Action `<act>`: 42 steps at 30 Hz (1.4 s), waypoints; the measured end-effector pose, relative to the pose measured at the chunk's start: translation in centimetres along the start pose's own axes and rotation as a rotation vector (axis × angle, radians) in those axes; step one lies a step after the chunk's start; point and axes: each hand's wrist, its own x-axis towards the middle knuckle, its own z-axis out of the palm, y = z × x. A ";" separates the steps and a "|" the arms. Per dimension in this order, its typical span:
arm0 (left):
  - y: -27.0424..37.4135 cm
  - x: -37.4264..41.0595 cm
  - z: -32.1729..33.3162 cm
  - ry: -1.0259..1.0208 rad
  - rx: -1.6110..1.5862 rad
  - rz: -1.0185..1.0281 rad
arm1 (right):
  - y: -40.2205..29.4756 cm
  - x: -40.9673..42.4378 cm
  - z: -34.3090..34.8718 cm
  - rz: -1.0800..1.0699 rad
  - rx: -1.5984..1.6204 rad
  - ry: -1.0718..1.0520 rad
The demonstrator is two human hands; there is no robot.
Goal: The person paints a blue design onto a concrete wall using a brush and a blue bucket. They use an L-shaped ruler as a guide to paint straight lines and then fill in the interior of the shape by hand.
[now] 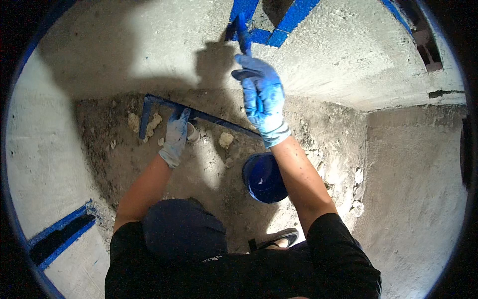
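Note:
My right hand (263, 84), in a paint-stained glove, grips a paintbrush (244, 39). The brush's blue-coated end is at the blue painted band (259, 36) on the pale plaster wall (168, 41); whether it touches is unclear. My left hand (177, 129), gloved too, holds an L-shaped framing square (218, 119) by its long arm, low over the floor. Blue paint smears the square, and its far end passes behind my right wrist. Below my right forearm stands a bucket of blue paint (261, 177), partly hidden by that arm.
Lumps of debris (226, 139) lie on the rough, dirty floor (231, 216). A dark slot with blue borders (61, 239) cuts the left wall, and dark openings (427, 48) mark the upper right. Another plain wall (410, 179) closes the right side. My sandalled foot (283, 241) is near the bucket.

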 end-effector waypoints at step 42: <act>-2.1 1.3 0.6 0.042 -0.046 0.079 | 0.2 -1.4 -2.8 0.025 -0.137 -0.148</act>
